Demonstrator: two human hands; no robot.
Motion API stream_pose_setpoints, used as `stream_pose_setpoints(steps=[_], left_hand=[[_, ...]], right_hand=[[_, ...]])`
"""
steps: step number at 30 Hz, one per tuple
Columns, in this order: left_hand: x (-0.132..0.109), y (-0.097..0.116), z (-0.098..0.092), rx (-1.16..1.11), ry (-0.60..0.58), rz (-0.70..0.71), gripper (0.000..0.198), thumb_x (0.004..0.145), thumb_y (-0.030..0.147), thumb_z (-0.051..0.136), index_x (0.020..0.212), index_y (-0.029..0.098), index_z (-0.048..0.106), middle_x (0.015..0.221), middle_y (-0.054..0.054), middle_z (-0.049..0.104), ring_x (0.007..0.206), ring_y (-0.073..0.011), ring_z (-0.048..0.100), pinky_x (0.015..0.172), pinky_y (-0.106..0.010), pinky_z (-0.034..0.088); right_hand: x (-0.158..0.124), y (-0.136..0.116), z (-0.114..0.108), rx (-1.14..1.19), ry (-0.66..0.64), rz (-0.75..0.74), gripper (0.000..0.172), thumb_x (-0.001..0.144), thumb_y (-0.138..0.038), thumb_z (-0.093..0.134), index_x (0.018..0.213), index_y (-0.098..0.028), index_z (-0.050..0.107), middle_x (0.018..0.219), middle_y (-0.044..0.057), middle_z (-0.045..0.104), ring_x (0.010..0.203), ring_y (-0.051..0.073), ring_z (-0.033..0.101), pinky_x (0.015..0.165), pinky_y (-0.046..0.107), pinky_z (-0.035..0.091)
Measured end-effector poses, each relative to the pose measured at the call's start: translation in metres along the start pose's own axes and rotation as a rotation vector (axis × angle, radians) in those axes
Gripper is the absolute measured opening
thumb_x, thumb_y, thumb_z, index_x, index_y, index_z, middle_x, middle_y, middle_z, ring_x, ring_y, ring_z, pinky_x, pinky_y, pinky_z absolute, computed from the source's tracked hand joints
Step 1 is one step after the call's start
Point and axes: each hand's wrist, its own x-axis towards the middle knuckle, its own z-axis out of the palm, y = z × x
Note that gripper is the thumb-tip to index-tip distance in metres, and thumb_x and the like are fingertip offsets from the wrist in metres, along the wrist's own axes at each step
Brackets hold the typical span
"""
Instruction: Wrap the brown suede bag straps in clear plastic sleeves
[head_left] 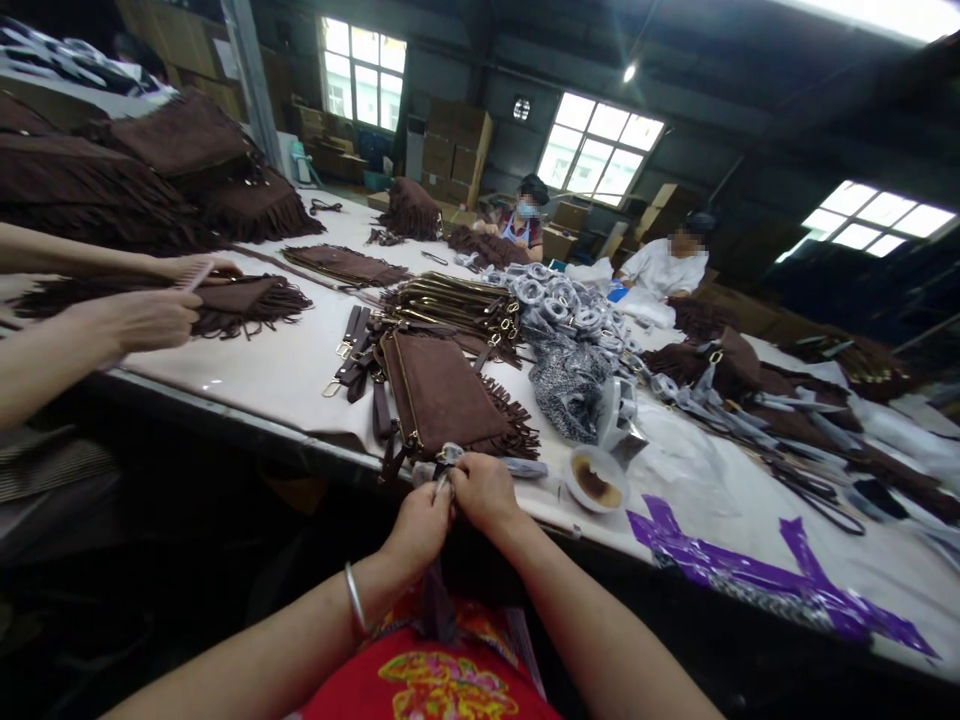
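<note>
At the table's front edge my left hand [416, 530] and my right hand [484, 490] meet, the fingers of both pinched around the end of a dark strap [436, 605]. The strap hangs down in front of my lap. A metal fitting, partly wrapped in grey plastic [450, 453], shows just above my fingertips; its exact form is hidden. Right behind my hands lies a brown fringed suede bag [442, 395] with a gold zipper along its left side. Several dark straps with gold clasps [352, 350] lie left of that bag.
A stack of zippered bags [450, 300] and a heap of plastic-wrapped rings [555, 300] lie behind. Right of my hands are a bowl with brown residue [595, 480] and purple tape [735, 570]. At left, a co-worker's hands [154, 318] handle a fringed bag [251, 300].
</note>
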Motion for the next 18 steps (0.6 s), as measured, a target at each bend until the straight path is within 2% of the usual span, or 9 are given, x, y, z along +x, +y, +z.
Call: stream_pose_setpoints(steps=[3, 6, 9, 11, 12, 16, 18], left_hand=[[-0.002, 0.002, 0.001, -0.072, -0.024, -0.149, 0.036, 0.079, 0.05, 0.059, 0.064, 0.019, 0.048, 0.048, 0.007, 0.042, 0.036, -0.0051, 0.031, 0.036, -0.018, 0.018], [-0.003, 0.004, 0.0, -0.102, -0.029, -0.204, 0.035, 0.078, 0.051, 0.059, 0.069, 0.019, 0.048, 0.052, 0.008, 0.043, 0.036, -0.0035, 0.029, 0.036, -0.016, 0.016], [0.0, 0.009, -0.005, -0.203, -0.072, -0.276, 0.028, 0.077, 0.044, 0.06, 0.072, 0.019, 0.047, 0.052, 0.009, 0.04, 0.036, -0.0025, 0.026, 0.036, -0.015, 0.013], [0.002, 0.015, -0.008, -0.302, -0.126, -0.358, 0.023, 0.078, 0.037, 0.059, 0.072, 0.019, 0.046, 0.053, 0.009, 0.038, 0.036, -0.0017, 0.024, 0.037, -0.015, 0.011], [0.003, 0.019, -0.009, -0.344, -0.16, -0.402, 0.021, 0.078, 0.034, 0.057, 0.071, 0.018, 0.045, 0.053, 0.009, 0.038, 0.036, -0.0015, 0.023, 0.037, -0.015, 0.011], [0.004, 0.032, -0.003, -0.434, -0.26, -0.512, 0.023, 0.081, 0.033, 0.055, 0.066, 0.018, 0.045, 0.05, 0.009, 0.034, 0.035, -0.001, 0.021, 0.036, -0.015, 0.011], [0.002, 0.037, 0.004, -0.438, -0.253, -0.507, 0.027, 0.08, 0.037, 0.057, 0.066, 0.018, 0.045, 0.049, 0.009, 0.033, 0.035, -0.0012, 0.02, 0.037, -0.016, 0.011]], right_hand=[[0.005, 0.006, 0.005, 0.129, 0.001, -0.03, 0.021, 0.082, -0.031, 0.056, 0.074, -0.019, 0.071, 0.075, 0.005, 0.071, 0.069, 0.016, 0.06, 0.065, 0.024, 0.038], [0.006, 0.013, 0.006, 0.199, 0.033, 0.028, 0.022, 0.081, -0.031, 0.055, 0.07, -0.019, 0.069, 0.069, 0.003, 0.069, 0.065, 0.015, 0.058, 0.063, 0.024, 0.037], [0.001, 0.022, 0.001, 0.202, 0.146, 0.083, 0.026, 0.082, -0.031, 0.05, 0.065, -0.018, 0.065, 0.066, 0.004, 0.066, 0.065, 0.016, 0.055, 0.065, 0.026, 0.038], [-0.008, 0.027, -0.005, 0.246, 0.166, 0.106, 0.033, 0.085, -0.035, 0.046, 0.062, -0.017, 0.062, 0.061, 0.004, 0.062, 0.063, 0.016, 0.054, 0.063, 0.026, 0.038], [-0.013, 0.028, -0.007, 0.306, 0.115, 0.129, 0.038, 0.087, -0.04, 0.044, 0.062, -0.017, 0.061, 0.059, 0.003, 0.06, 0.059, 0.015, 0.053, 0.061, 0.026, 0.038], [-0.03, 0.016, -0.004, 0.656, -0.299, 0.305, 0.054, 0.087, -0.061, 0.038, 0.071, -0.015, 0.062, 0.056, 0.002, 0.057, 0.046, 0.012, 0.047, 0.045, 0.023, 0.035], [-0.03, 0.005, 0.004, 0.766, -0.347, 0.366, 0.052, 0.084, -0.062, 0.043, 0.071, -0.015, 0.061, 0.057, 0.001, 0.057, 0.047, 0.011, 0.047, 0.044, 0.022, 0.035]])
